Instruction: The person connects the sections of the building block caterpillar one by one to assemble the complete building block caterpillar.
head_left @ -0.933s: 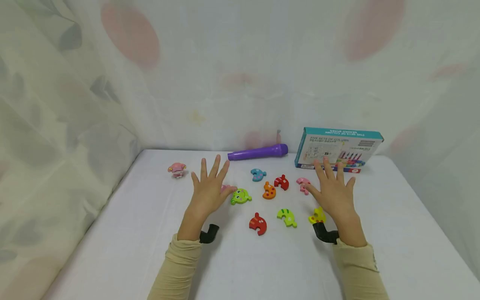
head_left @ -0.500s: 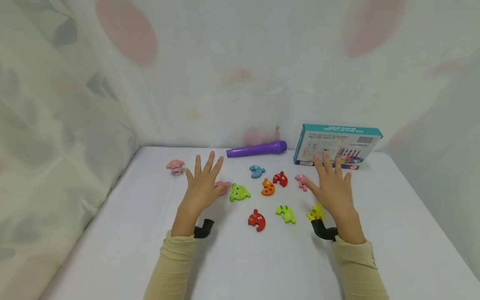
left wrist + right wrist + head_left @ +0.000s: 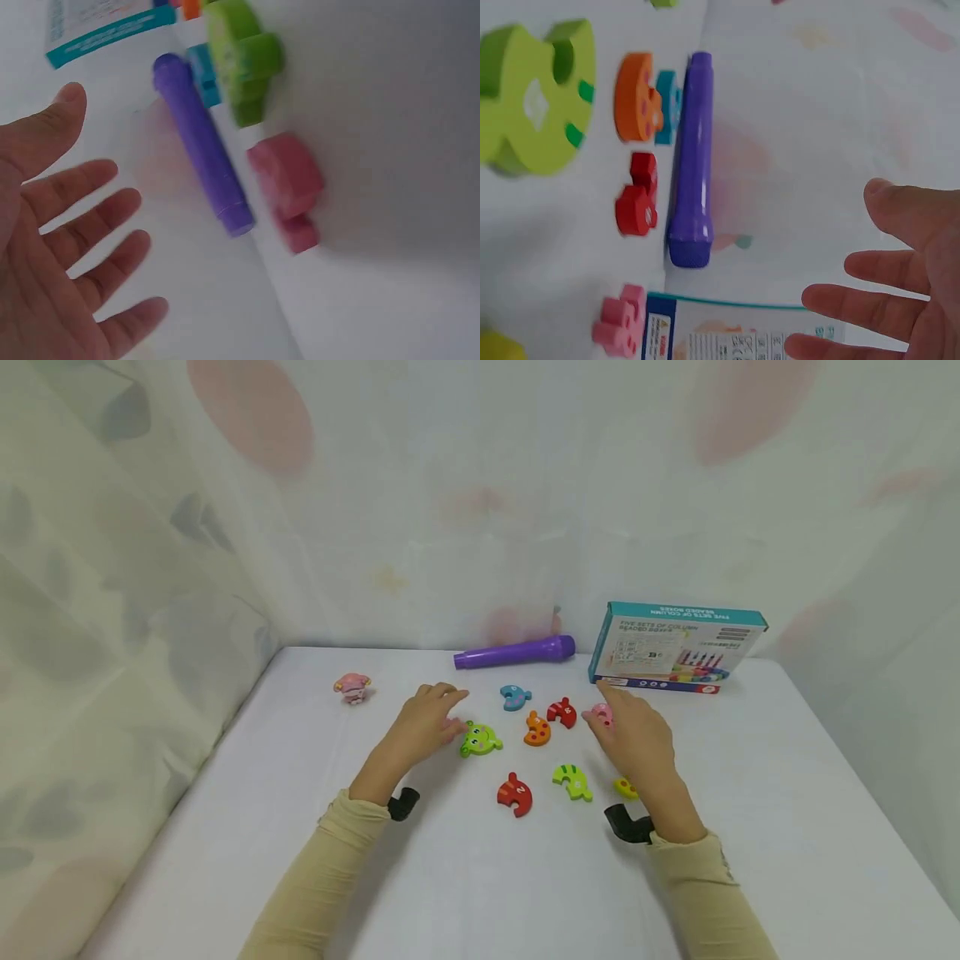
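Observation:
My left hand [image 3: 422, 727] hovers over the left side of the white table, fingers loosely bent and holding nothing. Nearest to it are a light green animal-head puzzle piece [image 3: 481, 739] and a pink puzzle piece [image 3: 289, 187], which the hand mostly covers in the head view. On the other side, my right hand [image 3: 641, 743] is also above the table with nothing in its grasp. Under and beside it lie a second pink piece [image 3: 603, 714] and a yellow piece [image 3: 626, 788], both partly hidden. In the right wrist view its fingers [image 3: 855, 304] are apart and relaxed.
Between the hands lie blue [image 3: 515, 697], orange [image 3: 537, 729], red [image 3: 562, 713], striped red [image 3: 515, 795] and striped green [image 3: 573, 783] pieces. Behind them are a purple toy microphone [image 3: 515, 653] and an upright box [image 3: 675, 647]. A pink figurine [image 3: 352, 687] stands far left.
Both hands had spread, straight fingers; now the fingers are bent and drawn closer together. The left hand went left, then back right; the right hand has shifted slightly left. The pieces stay put.

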The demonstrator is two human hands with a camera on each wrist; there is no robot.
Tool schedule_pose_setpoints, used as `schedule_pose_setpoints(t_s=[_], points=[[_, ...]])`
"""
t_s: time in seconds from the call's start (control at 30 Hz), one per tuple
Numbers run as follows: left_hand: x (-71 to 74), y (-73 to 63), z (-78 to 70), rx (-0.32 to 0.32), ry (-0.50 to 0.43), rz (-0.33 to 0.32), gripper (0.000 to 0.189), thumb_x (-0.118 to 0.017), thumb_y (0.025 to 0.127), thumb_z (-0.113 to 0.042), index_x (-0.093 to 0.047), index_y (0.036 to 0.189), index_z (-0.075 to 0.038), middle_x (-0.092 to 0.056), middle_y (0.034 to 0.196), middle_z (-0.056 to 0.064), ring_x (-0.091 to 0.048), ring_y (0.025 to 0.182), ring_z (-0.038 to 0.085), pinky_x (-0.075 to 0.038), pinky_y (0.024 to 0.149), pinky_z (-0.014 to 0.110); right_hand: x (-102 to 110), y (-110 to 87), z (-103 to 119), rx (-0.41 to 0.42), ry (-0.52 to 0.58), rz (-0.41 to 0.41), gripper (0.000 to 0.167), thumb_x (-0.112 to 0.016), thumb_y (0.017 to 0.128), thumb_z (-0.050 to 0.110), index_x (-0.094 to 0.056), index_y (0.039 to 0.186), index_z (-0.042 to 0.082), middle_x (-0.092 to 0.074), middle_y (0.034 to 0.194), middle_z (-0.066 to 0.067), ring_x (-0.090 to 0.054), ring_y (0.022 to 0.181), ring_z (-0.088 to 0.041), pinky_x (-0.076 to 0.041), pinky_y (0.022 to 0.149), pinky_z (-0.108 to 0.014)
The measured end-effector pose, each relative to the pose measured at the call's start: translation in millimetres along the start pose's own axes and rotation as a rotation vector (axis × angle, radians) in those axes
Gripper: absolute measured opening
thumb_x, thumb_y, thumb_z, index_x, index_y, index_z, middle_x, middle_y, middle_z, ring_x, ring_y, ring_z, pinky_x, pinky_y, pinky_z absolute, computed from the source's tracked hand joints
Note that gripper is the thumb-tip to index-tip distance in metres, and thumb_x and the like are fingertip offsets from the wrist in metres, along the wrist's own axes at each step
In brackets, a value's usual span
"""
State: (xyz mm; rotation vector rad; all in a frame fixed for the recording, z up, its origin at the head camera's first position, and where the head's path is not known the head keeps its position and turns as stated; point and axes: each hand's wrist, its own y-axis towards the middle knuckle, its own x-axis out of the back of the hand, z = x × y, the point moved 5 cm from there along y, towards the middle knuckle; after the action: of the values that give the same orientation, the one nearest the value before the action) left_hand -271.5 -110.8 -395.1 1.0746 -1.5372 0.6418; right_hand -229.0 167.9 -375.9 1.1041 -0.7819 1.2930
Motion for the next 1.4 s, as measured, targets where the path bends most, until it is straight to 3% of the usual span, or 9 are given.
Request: schedule_pose_setpoints(t_s=[0.2, 0.4, 0.63, 0.9, 1.13, 1.4], points=[[-31.6, 10.8, -3.2, -0.015, 0.061, 0.048, 0.047, -0.068, 0.082, -0.037, -0.059, 0.124, -0.018, -0.055, 0.118, 0.003, -0.046, 0.104, 0.024, -0.041, 0.082, 0.042, -21, -5.9, 22, 0.118, 0.001, 0.035, 0.053, -0.060, 0.089, 0.035, -0.048, 0.135, 0.012, -0.057, 0.124, -0.012, -0.053, 0.111, -0.032, -0.045, 0.087, -0.050], [-51.7, 13.8, -6.9, 0.018, 0.149, 0.132, 0.057, -0.070, 0.078, -0.044, -0.056, 0.129, -0.022, -0.052, 0.124, -0.001, -0.041, 0.107, 0.022, -0.036, 0.087, 0.044, -42, -15.0, 38, 0.243, 0.115, 0.220, 0.050, -0.065, 0.085, 0.033, -0.053, 0.131, 0.017, -0.055, 0.129, -0.006, -0.048, 0.120, -0.027, -0.040, 0.095, -0.049], [-55.5, 11.9, -13.4, 0.036, 0.207, 0.179, 0.057, -0.072, 0.076, -0.042, -0.057, 0.127, -0.022, -0.056, 0.121, -0.001, -0.042, 0.100, 0.020, -0.034, 0.084, 0.042, -56, -26.6, 52, 0.393, 0.147, 0.336, 0.048, -0.070, 0.082, 0.024, -0.056, 0.128, 0.020, -0.056, 0.127, 0.002, -0.049, 0.119, -0.021, -0.042, 0.095, -0.044], [-53.8, 5.8, -17.2, 0.018, 0.242, 0.202, 0.054, -0.076, 0.072, -0.040, -0.062, 0.121, -0.022, -0.058, 0.117, -0.002, -0.044, 0.098, 0.020, -0.036, 0.085, 0.044, -70, -37.1, 69, 0.561, 0.058, 0.429, 0.048, -0.071, 0.081, 0.015, -0.057, 0.127, 0.020, -0.056, 0.127, 0.006, -0.051, 0.115, -0.016, -0.045, 0.091, -0.036], [-49.9, -14.4, -21.7, -0.029, 0.208, 0.218, 0.050, -0.079, 0.070, -0.033, -0.065, 0.116, -0.021, -0.059, 0.114, 0.000, -0.047, 0.107, 0.025, -0.037, 0.092, 0.048, -76, -42.0, 76, 0.611, 0.030, 0.475, 0.056, -0.071, 0.080, 0.011, -0.053, 0.131, 0.024, -0.047, 0.138, 0.005, -0.044, 0.122, -0.020, -0.043, 0.093, -0.041], [-46.2, -42.5, -23.2, -0.058, 0.137, 0.253, 0.045, -0.077, 0.074, -0.025, -0.065, 0.117, -0.018, -0.058, 0.115, 0.001, -0.049, 0.108, 0.024, -0.043, 0.085, 0.045, -85, -45.2, 79, 0.635, 0.003, 0.471, 0.052, -0.067, 0.080, 0.000, -0.058, 0.126, 0.022, -0.047, 0.137, 0.006, -0.046, 0.120, -0.021, -0.043, 0.094, -0.041]])
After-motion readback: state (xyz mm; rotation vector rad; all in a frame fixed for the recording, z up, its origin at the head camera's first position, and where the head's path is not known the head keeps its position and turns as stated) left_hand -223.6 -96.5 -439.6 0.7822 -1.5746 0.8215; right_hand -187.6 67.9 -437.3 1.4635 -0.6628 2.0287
